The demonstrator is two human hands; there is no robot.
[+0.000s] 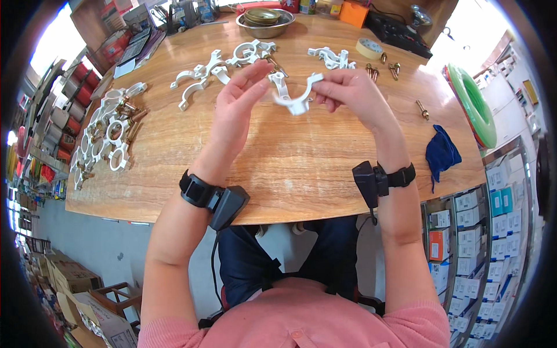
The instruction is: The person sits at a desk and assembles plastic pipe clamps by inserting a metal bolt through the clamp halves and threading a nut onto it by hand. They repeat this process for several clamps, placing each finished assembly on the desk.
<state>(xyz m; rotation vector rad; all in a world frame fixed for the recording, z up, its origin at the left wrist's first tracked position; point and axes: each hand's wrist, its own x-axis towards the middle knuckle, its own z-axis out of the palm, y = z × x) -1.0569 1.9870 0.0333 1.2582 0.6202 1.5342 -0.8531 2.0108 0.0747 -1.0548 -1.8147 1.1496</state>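
In front of me, above the wooden table, a white plastic half-ring pipe clamp hangs with its curve downward. My right hand pinches its right end between thumb and fingers. Close to the clamp's blurred left end is my left hand, its fingers stretched and apart from the thumb, with nothing visible in it. Behind the held piece lies another white clamp half. Beyond my left hand are loose white clamp halves and joined clamp pieces.
At the left, assembled white clamps with brass-coloured bolts form a cluster. More clamp halves, a tape roll, several bolts and a dark blue cloth lie to the right. Metal bowls stand at the back.
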